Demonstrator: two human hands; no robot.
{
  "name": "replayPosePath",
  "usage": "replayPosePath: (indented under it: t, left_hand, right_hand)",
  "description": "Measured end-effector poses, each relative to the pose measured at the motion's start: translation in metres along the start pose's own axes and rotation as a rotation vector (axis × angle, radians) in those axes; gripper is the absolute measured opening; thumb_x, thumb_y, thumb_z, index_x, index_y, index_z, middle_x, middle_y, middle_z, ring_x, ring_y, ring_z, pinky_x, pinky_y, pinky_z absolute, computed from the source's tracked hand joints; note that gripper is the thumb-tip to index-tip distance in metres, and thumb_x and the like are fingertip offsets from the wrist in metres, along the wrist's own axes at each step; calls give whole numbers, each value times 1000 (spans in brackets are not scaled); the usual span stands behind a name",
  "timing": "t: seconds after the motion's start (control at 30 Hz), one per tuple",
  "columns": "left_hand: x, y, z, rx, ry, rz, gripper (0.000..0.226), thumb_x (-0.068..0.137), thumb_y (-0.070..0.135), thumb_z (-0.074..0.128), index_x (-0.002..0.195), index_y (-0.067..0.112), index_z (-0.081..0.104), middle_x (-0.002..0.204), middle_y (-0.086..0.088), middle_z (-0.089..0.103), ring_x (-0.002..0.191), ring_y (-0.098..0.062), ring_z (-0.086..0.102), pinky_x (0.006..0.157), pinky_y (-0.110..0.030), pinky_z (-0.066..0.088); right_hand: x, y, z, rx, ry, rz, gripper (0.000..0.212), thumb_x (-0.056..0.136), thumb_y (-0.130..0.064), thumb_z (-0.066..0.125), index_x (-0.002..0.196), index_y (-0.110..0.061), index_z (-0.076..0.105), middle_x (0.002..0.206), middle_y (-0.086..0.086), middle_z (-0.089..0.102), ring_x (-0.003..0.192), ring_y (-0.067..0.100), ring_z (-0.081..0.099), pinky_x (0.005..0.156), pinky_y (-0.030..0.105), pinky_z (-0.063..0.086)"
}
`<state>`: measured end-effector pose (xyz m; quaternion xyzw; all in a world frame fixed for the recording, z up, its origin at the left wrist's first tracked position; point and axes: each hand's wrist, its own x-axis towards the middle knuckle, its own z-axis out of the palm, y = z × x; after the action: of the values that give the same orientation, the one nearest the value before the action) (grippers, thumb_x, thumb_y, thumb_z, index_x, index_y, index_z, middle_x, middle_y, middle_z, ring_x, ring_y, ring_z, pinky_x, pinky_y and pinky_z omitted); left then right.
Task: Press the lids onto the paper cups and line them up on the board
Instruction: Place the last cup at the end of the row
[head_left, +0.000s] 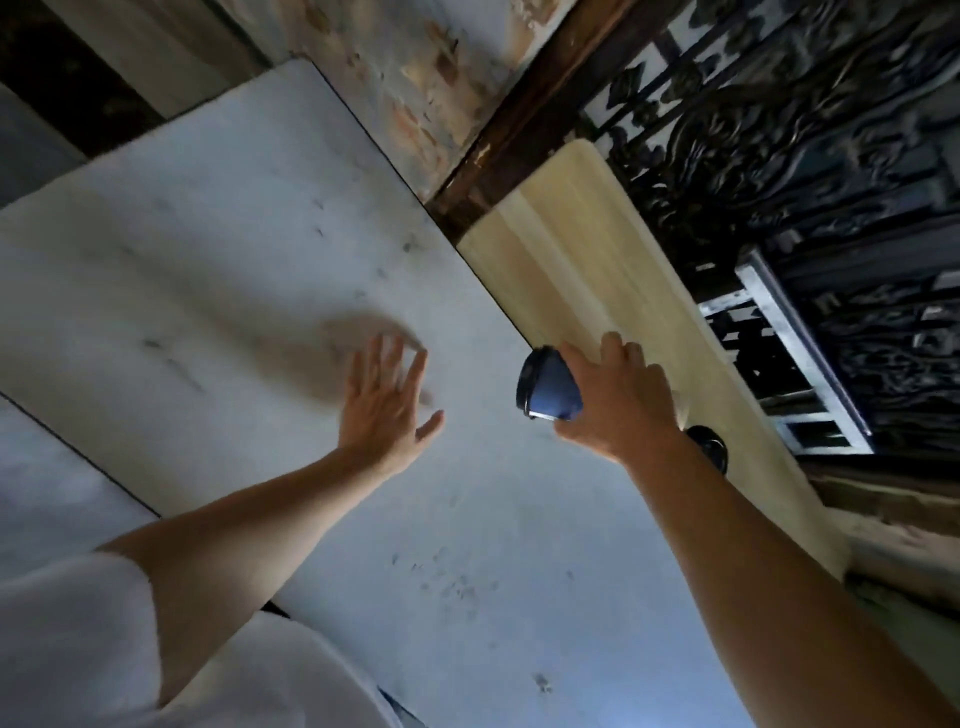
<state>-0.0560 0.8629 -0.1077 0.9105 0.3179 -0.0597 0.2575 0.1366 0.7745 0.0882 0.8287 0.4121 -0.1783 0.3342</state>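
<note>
My right hand grips a blue paper cup with a black lid on it, tilted on its side, at the near edge of the pale wooden board. Another black lid or lidded cup peeks out on the board behind my right wrist, mostly hidden. My left hand hovers over the white marble table, its fingers spread, with nothing in it. The view is tilted and slightly blurred.
The board lies along the table's right edge. A dark ornate iron railing and a metal frame stand beyond it. A peeling wall rises at the back. My white sleeve fills the lower left.
</note>
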Motion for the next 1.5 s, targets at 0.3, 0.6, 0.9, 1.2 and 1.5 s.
replayPosePath:
  t: [0.3, 0.6, 0.9, 1.2, 1.5]
  left_hand:
    - [1, 2, 16, 38, 106, 53, 70, 86, 48, 50, 147, 14, 45, 160, -29, 22, 147, -52, 17, 119, -64, 7]
    - [-1, 4, 15, 66, 110, 52, 75, 85, 50, 47, 149, 13, 40, 161, -29, 18, 146, -55, 13, 119, -63, -3]
    - [-2, 6, 11, 90, 135, 48, 74, 85, 50, 44, 148, 12, 42, 161, -29, 19, 145, -55, 14, 119, -59, -9]
    - [-1, 6, 15, 72, 126, 25, 75, 86, 52, 38, 150, 12, 40, 162, -28, 17, 147, -54, 12, 120, -62, -2]
    - [-2, 5, 17, 76, 144, 25, 76, 87, 54, 35, 151, 13, 37, 163, -26, 15, 148, -38, -11, 120, -61, -5]
  right_hand:
    - [12, 13, -49, -266, 38, -5, 65, 84, -43, 71, 137, -20, 42, 128, 9, 47, 116, 29, 51, 87, 40, 43]
    - [13, 17, -72, -343, -62, -111, 46, 86, -33, 69, 126, -19, 50, 124, 9, 48, 112, 29, 53, 83, 39, 40]
    - [9, 26, -79, -392, -34, -100, 48, 86, -35, 71, 127, -19, 52, 125, 8, 49, 114, 30, 53, 90, 41, 44]
    - [15, 41, -81, -363, -67, -70, 53, 81, -37, 74, 127, -21, 53, 127, 8, 49, 116, 32, 52, 92, 42, 43]
    - [20, 43, -89, -307, -53, -70, 57, 81, -43, 74, 129, -21, 52, 125, 8, 50, 115, 31, 53, 91, 42, 45]
